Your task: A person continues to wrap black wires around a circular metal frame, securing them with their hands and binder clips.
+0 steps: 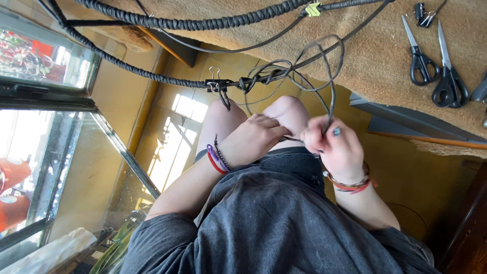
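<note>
Head view: hands (299,139) on looped cord (324,76)

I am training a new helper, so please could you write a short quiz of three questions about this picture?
1. True or false: both hands, the left hand and the right hand, grip the dark cord.
2. What lies on the brown mat at the upper right? A) two pairs of black-handled scissors B) a hammer C) a tape roll
3. What small metal thing is fixed on the braided cord near the loose loops?

Key
1. True; both are closed on it above the knees.
2. A
3. A binder clip.
</note>
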